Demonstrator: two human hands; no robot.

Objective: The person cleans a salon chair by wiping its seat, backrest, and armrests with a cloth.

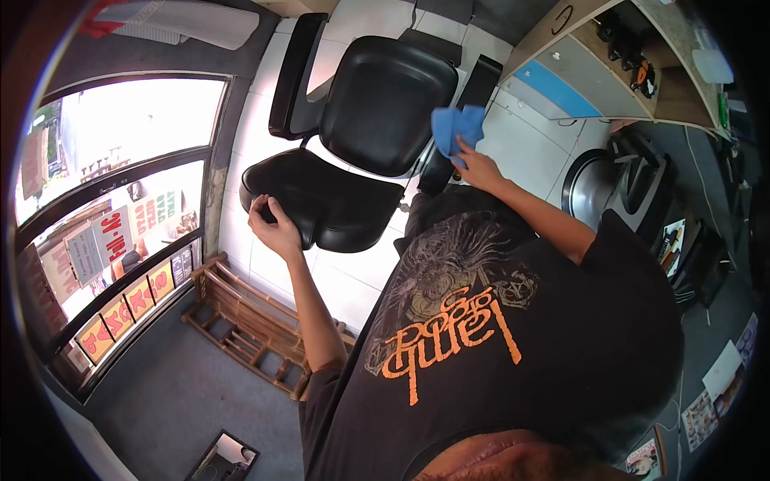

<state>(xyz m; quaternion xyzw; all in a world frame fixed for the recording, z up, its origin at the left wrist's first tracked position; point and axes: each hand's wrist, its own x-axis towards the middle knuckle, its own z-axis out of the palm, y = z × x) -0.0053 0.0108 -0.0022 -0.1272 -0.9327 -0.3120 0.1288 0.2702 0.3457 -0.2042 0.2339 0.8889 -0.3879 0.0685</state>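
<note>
Window (120, 172) at far left, lettered signs showing on it. Bamboo bench (253, 329) below, on floor. Left hand (275, 228) at left part of near black cushion (345, 208): fingers loosely curled, thumb apart; firm contact cannot be confirmed. Far black cushion (389, 104) just beyond, between left armrest (293, 76) and right armrest (480, 84). Blue cloth (455, 128) over right armrest, bunched, pinched between thumb and fingers of right hand (476, 170). Round basin (584, 188) farther right, below open-fronted cabinet (678, 96).
</note>
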